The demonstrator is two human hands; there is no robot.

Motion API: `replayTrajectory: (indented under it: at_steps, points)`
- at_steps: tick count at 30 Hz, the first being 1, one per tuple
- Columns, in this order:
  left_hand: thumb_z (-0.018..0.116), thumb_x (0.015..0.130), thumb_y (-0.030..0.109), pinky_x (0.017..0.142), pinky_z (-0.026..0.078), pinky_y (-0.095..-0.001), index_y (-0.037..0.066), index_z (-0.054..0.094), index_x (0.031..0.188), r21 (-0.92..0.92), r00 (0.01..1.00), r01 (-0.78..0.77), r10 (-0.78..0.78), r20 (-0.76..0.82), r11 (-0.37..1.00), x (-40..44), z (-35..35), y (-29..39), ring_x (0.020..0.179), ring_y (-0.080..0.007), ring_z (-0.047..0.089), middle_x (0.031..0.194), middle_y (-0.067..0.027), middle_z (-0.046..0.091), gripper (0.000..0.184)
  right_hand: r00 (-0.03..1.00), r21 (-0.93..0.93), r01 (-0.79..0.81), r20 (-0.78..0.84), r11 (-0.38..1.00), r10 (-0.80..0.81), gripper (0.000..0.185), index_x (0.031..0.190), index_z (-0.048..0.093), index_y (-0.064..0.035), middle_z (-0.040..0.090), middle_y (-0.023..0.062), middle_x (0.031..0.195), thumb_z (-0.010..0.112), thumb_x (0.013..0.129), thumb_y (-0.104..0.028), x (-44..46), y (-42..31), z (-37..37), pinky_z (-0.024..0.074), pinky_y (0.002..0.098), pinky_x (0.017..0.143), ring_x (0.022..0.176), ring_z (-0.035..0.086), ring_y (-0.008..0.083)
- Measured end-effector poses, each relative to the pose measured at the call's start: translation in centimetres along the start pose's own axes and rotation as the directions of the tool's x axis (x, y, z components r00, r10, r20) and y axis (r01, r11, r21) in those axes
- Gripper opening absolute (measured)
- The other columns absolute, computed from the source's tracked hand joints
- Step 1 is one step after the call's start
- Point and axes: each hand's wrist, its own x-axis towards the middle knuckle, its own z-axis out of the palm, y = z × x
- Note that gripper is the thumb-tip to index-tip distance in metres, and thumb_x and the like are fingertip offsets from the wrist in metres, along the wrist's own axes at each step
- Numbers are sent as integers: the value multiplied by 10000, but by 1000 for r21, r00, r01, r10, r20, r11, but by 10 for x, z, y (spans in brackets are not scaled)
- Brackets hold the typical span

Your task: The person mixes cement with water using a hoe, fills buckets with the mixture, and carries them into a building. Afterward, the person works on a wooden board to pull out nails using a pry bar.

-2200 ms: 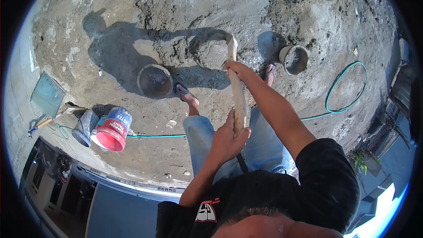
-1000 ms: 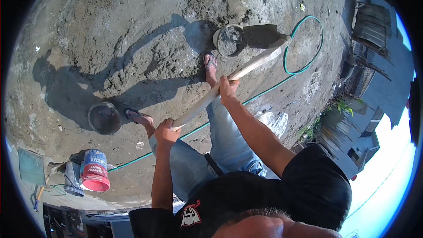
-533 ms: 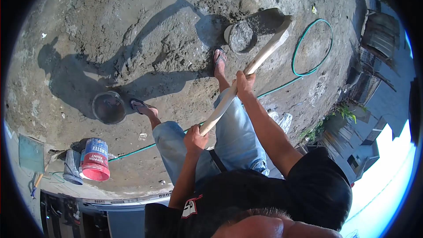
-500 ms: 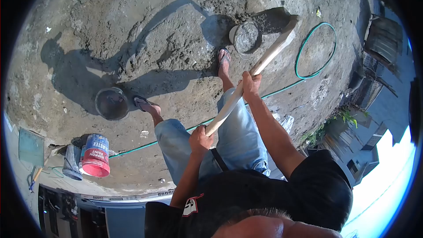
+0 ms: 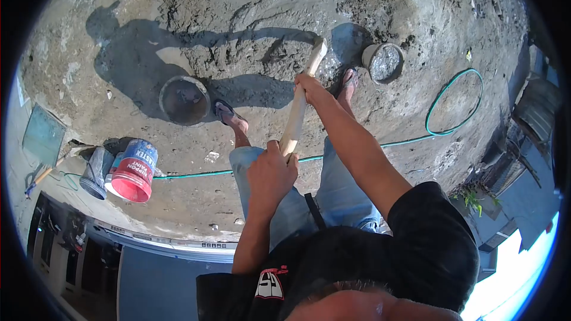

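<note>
Both my hands are closed around the pale wooden handle of a hoe point(image 5: 295, 120). My left hand point(image 5: 272, 173) grips the near end, in front of my thighs. Farther up the shaft, my right hand point(image 5: 308, 87) wraps around it. The far end of the handle reaches over a heap of wet grey mortar point(image 5: 256, 15), between my sandalled feet and the shadows. I cannot make out the blade now. A bucket of grey wet mix point(image 5: 366, 58) stands beyond my right foot. By my left foot is a dark round bucket point(image 5: 163, 107).
A red and blue paint bucket point(image 5: 135, 169) lies tilted at the left beside a grey bucket point(image 5: 95, 175). A green hose point(image 5: 404, 141) runs behind my feet and loops at the right. At the far left, a wooden-handled tool point(image 5: 44, 174) leans near a board point(image 5: 43, 137).
The hoe has swung down and left, from near the mix bucket to the mortar heap. My hands moved with it, the left one rising. The view has shifted too.
</note>
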Motion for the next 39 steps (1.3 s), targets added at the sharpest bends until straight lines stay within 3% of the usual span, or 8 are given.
replayTrajectory:
  at_steps: [8,10,13,18,23,26,29,39]
  points:
    - [609,773,301,646,508,-443,-30,450,1190,-183,962,-262,272,32,947,-35,-15,83,718,-360,642,834,-224,634,555,959,113,-174,246,978,142,107,830,484,-11,504,100,590,548,765,-66,-32,-54,-80,450,352,381,433,506,209]
    - [605,768,312,640,510,-441,-30,423,1230,-197,935,-318,341,94,927,-46,-19,117,717,-357,643,837,-226,632,603,983,127,-107,160,986,86,96,792,485,-25,501,88,557,545,791,-101,-65,-77,-104,449,322,364,408,490,196]
    - [599,771,349,599,515,-441,-19,376,1282,-232,862,-444,483,152,866,-66,-5,159,697,-361,638,837,-216,621,668,945,155,-91,325,984,37,109,771,481,-40,524,47,568,514,842,-117,-95,-100,-165,454,252,338,394,492,135]
    - [614,765,341,625,522,-438,-16,325,1335,-242,769,-520,573,285,819,-113,12,185,698,-369,622,902,-212,593,732,969,289,-92,246,953,19,101,782,494,-46,525,37,582,518,838,-125,-138,-103,-251,462,264,380,421,499,131]
    - [643,726,234,689,508,-441,29,351,1334,-160,778,-463,486,399,872,-103,5,126,795,-365,615,987,-209,582,705,956,261,261,-201,929,-212,131,804,477,-39,504,50,598,576,774,-119,-181,-75,-248,459,293,403,433,502,159]
    - [658,696,198,643,509,-449,56,520,1109,68,922,-385,381,67,920,-41,60,48,725,-355,620,860,-152,608,458,786,256,506,-529,823,-319,329,965,393,-9,510,90,648,602,743,-133,-140,-31,-196,453,319,431,477,520,197]
    - [678,683,206,637,506,-432,84,585,877,134,912,-397,407,-51,908,43,123,-30,742,-335,634,797,-123,645,247,794,258,522,-495,813,-352,435,1044,313,-14,514,113,694,604,751,-152,-89,3,-181,442,338,441,525,533,203]
    - [648,702,233,648,506,-428,100,559,908,117,917,-385,365,162,915,62,154,-15,767,-321,638,831,-116,648,260,844,309,410,-484,858,-229,422,1067,369,-74,499,90,712,594,711,-104,-34,20,-213,436,349,438,501,514,204]
